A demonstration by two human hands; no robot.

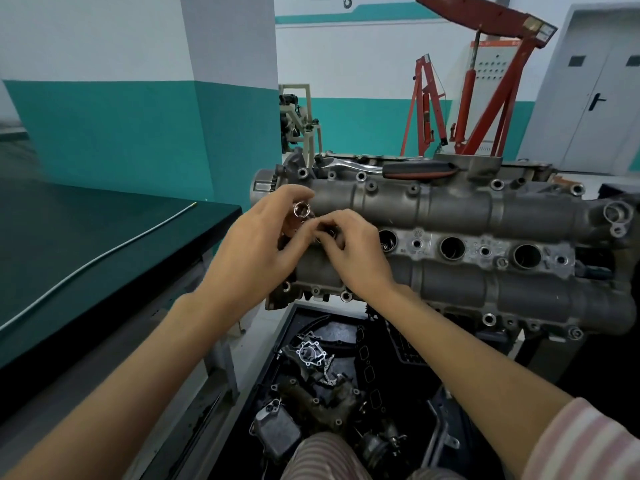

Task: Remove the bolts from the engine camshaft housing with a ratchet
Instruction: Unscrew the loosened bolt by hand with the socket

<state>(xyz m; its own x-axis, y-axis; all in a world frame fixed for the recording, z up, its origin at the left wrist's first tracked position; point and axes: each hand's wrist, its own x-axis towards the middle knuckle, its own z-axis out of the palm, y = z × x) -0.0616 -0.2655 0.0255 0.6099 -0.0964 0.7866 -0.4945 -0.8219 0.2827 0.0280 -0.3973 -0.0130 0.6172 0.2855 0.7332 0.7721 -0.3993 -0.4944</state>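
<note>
The camshaft housing (450, 206) sat on the engine, the ratchet (391, 167) lying along its far edge. The left hand (256, 244) pinched a shiny socket (300, 209); the right hand (353, 251), fingers curled, pinched something small beside it.

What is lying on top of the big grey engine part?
A ratchet with a black and red handle rests along the far edge of the camshaft housing. Both hands sit over its left end, the left hand holding a shiny socket; whatever is beneath them is hidden.
</note>
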